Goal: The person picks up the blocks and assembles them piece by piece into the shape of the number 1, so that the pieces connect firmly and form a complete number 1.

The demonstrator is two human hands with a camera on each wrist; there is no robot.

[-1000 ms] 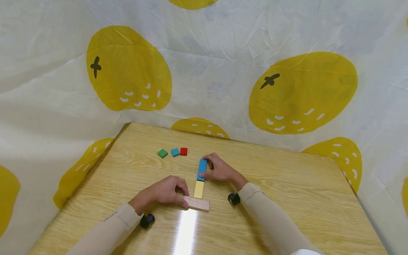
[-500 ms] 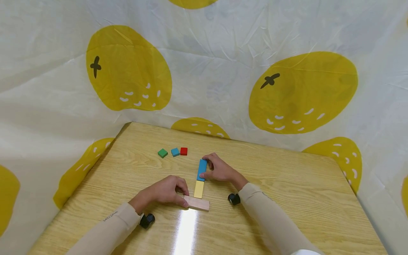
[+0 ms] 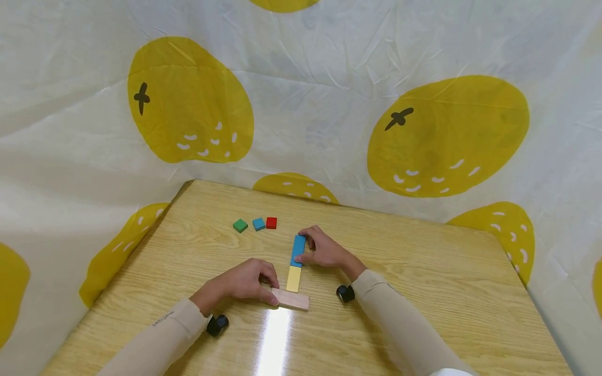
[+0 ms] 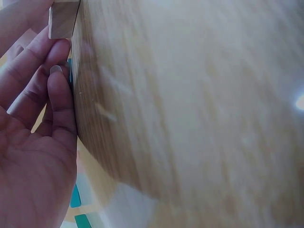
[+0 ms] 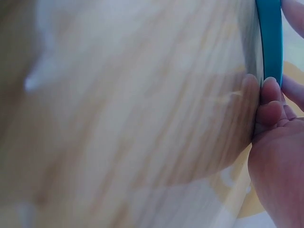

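My left hand (image 3: 248,281) grips the left end of a plain wooden block (image 3: 292,300) between thumb and fingers; the block lies crosswise on the table. In the left wrist view the end of that wooden block (image 4: 64,20) shows above the fingers. My right hand (image 3: 323,248) holds a long blue block (image 3: 298,250) by its two ends, thumb at the near one. Against the blue block's near end lies a pale yellow block (image 3: 293,279), which reaches almost to the wooden one. The blue block (image 5: 272,42) stands at the right edge of the right wrist view.
Farther back on the wooden table (image 3: 400,261) lie a green square block (image 3: 240,225), a small blue block (image 3: 258,224) and a red block (image 3: 271,223). Black wrist cameras (image 3: 217,326) hang beneath both sleeves. A fruit-print curtain (image 3: 310,115) stands behind the table.
A thin dark gap between the blue and yellow blocks, seen a second ago, no longer shows. Both hands keep the same places and grips.
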